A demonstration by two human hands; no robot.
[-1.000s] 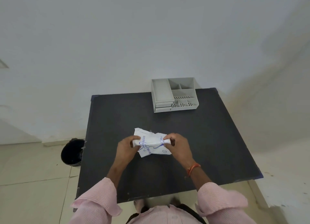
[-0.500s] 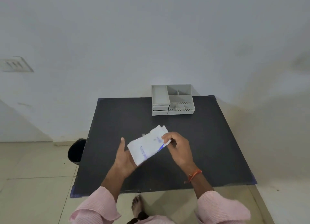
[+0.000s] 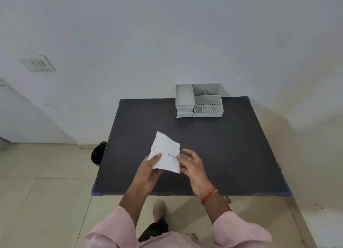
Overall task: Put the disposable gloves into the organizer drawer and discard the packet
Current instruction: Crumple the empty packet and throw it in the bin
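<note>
The white glove packet [image 3: 166, 152], printed "GLOVES" in blue, is held above the middle of the black table [image 3: 232, 145]. My left hand [image 3: 148, 170] grips its lower left corner, thumb on top. My right hand [image 3: 192, 166] touches the packet's right edge with its thumb, the fingers spread apart. The grey organizer [image 3: 198, 101] stands at the table's far edge, with two closed drawers [image 3: 184, 111] stacked on its left front. No gloves show outside the packet.
A black waste bin [image 3: 98, 154] stands on the tiled floor just left of the table. A white wall runs behind the table, with a switch plate [image 3: 38, 63] at the left. My foot shows below the table's near edge.
The packet was turned and raised to face me, text now upside down. My left hand took its lower corner, my right hand loosened to a light touch. The view pulled back.
</note>
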